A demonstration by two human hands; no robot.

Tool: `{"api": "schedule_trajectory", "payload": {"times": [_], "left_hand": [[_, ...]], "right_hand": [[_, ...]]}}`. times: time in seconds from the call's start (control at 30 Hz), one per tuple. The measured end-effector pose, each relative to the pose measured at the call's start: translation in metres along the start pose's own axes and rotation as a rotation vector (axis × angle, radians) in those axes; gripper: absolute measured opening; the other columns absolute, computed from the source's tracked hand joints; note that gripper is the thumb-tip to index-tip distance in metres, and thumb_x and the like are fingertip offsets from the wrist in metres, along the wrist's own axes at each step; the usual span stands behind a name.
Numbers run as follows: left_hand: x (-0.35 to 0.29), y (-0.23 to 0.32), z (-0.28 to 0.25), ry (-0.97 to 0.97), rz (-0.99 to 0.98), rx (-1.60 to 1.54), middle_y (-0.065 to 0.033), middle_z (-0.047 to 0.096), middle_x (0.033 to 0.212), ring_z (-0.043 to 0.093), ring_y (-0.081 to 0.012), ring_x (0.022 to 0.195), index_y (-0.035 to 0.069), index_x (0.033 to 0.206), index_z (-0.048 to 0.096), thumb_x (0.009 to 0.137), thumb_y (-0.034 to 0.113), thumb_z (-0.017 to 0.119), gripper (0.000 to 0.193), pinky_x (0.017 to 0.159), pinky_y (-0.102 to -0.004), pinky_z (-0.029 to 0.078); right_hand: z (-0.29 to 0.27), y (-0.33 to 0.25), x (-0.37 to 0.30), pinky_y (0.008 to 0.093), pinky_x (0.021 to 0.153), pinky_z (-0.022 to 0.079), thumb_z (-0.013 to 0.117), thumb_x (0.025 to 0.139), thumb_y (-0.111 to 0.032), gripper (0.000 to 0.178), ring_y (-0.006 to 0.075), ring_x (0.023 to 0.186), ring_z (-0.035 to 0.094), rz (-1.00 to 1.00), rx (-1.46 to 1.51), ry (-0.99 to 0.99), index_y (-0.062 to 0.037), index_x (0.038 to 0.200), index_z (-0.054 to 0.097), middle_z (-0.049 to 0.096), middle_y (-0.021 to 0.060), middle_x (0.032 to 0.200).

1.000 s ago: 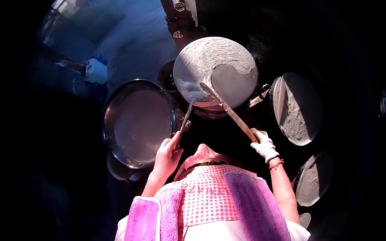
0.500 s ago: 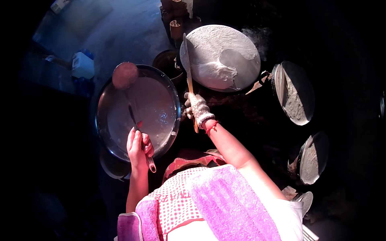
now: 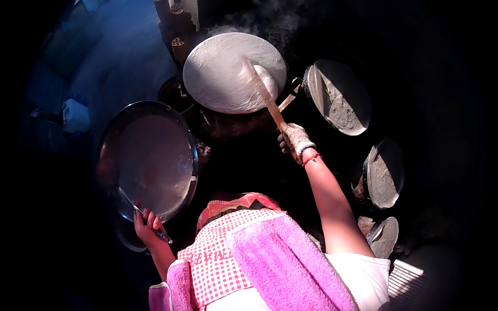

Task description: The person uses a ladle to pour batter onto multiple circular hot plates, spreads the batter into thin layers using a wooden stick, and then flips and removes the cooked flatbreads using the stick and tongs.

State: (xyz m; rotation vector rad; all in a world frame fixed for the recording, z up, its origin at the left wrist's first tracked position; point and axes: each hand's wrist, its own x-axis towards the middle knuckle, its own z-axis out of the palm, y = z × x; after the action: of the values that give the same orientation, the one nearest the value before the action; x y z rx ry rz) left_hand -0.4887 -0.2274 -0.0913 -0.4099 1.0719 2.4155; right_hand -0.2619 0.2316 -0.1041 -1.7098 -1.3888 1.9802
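Note:
My left hand (image 3: 148,226) is closed round the handle of a ladle (image 3: 107,172), whose bowl hangs over the left rim of a wide metal basin (image 3: 194,173). Pale, creamy batter (image 3: 155,150) fills much of that basin. In a knitted glove, my right hand (image 3: 295,142) grips a long wooden spatula (image 3: 272,107). Its blade lies across a round griddle coated with batter (image 3: 218,78), beside a thick white mound of batter (image 3: 265,82) at the griddle's right side. Steam rises behind the griddle.
Along the right stand several round griddles, among them one half in shadow (image 3: 340,98), another (image 3: 385,173) and a smaller one nearest me (image 3: 384,237). Perforated cylindrical briquettes (image 3: 179,47) stand at the back. A pale container (image 3: 75,116) is at far left.
The spatula has swung from the griddle's left edge across to its right side, and batter now covers the bare patch. My left hand has carried the ladle left, toward the basin's outer rim.

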Motion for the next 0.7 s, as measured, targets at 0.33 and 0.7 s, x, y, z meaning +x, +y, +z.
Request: {"api": "schedule_trajectory", "payload": {"times": [0.33,0.7], "left_hand": [[-0.026,-0.040,0.077,-0.121,-0.052,-0.075,-0.0003,0.040,0.077,0.035,-0.0056,0.051,-0.002,0.136,0.044,0.110,0.019,0.034,0.036,0.041,-0.0207,0.036],[-0.036,-0.069,0.099,-0.078,-0.049,-0.086,-0.0018,0.043,0.082,0.037,-0.0059,0.054,-0.005,0.139,0.040,0.109,0.016,0.035,0.038,0.043,-0.0209,0.036]], "right_hand": [[-0.015,0.056,-0.010,0.0563,0.069,0.052,0.050,0.101,-0.044,0.036,0.0441,0.083,0.066,-0.648,-1.076,0.174,-0.0106,0.095,0.060,0.069,0.0191,0.086],[-0.083,0.035,0.026,0.0555,0.066,0.051,0.052,0.099,-0.048,0.039,0.0471,0.081,0.064,-0.720,-0.992,0.204,-0.0098,0.095,0.063,0.069,0.0202,0.089]]}}
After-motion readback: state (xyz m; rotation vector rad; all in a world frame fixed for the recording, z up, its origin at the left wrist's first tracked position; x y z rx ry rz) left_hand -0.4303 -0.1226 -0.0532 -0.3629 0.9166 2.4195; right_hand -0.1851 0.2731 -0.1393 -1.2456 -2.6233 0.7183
